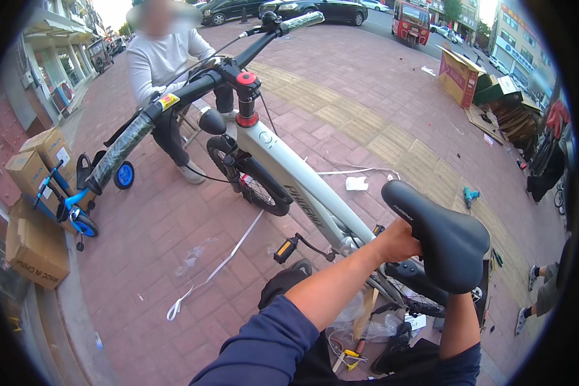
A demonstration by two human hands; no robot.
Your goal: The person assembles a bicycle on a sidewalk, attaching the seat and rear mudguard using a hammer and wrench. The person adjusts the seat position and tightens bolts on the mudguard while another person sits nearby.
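A black bicycle saddle (447,238) sits at the rear of a light grey bicycle (286,164). My left hand (402,242) is closed beneath the saddle's front part, its fingers curled and partly hidden by it. From the lower right my right forearm (460,325) reaches up behind the saddle, which hides the right hand. The bicycle's dark handlebar (199,85) spans the upper left, with clear wrap around its grips. A pedal (285,248) with an orange reflector sticks out beside my leg.
A person in a white top (164,61) sits beyond the front wheel. At left are cardboard boxes (38,251) and a small blue child's bike (77,199). A white strap (231,253), yellow-handled tools (352,355) and a teal power drill (471,195) lie on the paving. Flattened cardboard stands far right.
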